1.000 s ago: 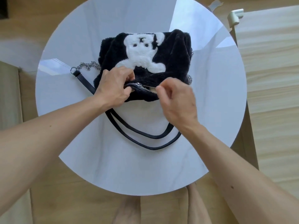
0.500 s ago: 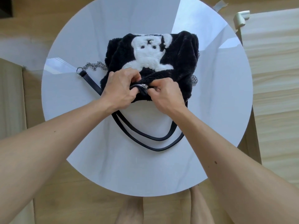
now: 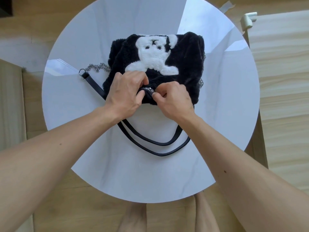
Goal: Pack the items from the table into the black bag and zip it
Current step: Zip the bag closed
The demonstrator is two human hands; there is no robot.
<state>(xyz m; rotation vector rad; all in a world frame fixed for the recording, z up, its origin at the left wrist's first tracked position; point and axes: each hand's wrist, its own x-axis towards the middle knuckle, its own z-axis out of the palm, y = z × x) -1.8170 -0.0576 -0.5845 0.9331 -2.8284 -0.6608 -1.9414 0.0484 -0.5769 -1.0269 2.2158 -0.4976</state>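
A fluffy black bag (image 3: pixel 187 64) with a white bear on its face lies on the round white table (image 3: pixel 225 106). Its near edge carries a silver zipper (image 3: pixel 148 90). My left hand (image 3: pixel 124 95) grips the bag's near edge at the left end of the zipper. My right hand (image 3: pixel 175 100) pinches the zipper pull right beside it. Only a short stretch of zipper shows between the two hands. No loose items are visible on the table.
The bag's black straps (image 3: pixel 150 144) loop toward me across the table, and a silver chain (image 3: pixel 97 67) with a ring lies at the bag's left. A light wooden surface with a white corner guard (image 3: pixel 249 19) stands to the right. Wooden floor surrounds the table.
My right hand has slid left along the zipper until it meets my left hand. The visible open stretch of zipper has shrunk to a short piece.
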